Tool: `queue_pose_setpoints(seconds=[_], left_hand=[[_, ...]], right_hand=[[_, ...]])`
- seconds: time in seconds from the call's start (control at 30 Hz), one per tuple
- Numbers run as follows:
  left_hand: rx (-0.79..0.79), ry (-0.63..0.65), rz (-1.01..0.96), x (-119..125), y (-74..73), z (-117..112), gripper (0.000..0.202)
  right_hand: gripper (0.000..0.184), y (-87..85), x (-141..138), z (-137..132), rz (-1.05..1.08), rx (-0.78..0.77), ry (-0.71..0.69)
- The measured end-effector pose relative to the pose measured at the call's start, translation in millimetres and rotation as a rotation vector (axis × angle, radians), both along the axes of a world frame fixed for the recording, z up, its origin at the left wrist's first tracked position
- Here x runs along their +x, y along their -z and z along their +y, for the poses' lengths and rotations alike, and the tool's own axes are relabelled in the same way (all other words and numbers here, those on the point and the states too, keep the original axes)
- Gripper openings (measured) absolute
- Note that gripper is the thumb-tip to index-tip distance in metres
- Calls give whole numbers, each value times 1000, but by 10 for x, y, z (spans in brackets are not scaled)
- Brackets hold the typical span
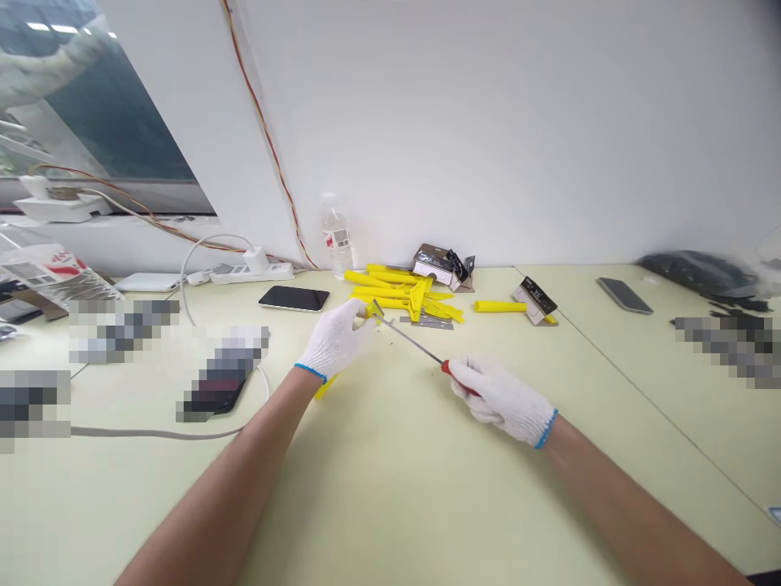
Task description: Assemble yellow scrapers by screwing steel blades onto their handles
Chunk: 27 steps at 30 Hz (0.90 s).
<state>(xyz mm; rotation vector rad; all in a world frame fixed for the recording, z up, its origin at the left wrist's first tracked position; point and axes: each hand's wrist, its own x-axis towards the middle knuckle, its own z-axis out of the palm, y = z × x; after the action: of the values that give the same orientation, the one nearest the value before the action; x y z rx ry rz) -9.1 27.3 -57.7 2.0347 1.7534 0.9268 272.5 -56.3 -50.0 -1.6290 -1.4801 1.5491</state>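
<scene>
My left hand [334, 340], in a white knit glove, is closed around a yellow scraper [372, 309]; its head shows at the fingertips and its handle end sticks out below the wrist. In my right hand [503, 397], also gloved, is a screwdriver [418, 345] with a red handle and a long metal shaft. The shaft points left, its tip at the scraper's head; whether it sits in a screw is too small to tell. Tiny screws [391, 343] lie on the table beneath. Behind them is a pile of yellow scrapers [390, 293], with flat metal blades [430, 323] at its front.
Open small boxes [433, 259] rest behind the pile; another box [535, 301] touches a yellow handle [500, 307] to the right. A water bottle [336, 236] stands by the wall. Phones [294, 298] and a white cable [159, 434] lie left, another phone [625, 295] right.
</scene>
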Motion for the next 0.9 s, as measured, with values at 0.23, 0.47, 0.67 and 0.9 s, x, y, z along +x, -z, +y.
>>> queue_pose_setpoints(seconds=[0.23,0.47,0.67,0.9], left_hand=[[-7,-9,22,-20,63,43,25],[9,-1,21,-13,58,36,26],[2,1,4,-10,60,26,24],[18,24,7,-28,83,41,21]], right_hand=[[32,233,53,-8,-629,804,110],[41,223,28,-23,-796,897,73],[44,14,17,-43,-50,10,-70],[30,180,55,-1,-583,728,101]])
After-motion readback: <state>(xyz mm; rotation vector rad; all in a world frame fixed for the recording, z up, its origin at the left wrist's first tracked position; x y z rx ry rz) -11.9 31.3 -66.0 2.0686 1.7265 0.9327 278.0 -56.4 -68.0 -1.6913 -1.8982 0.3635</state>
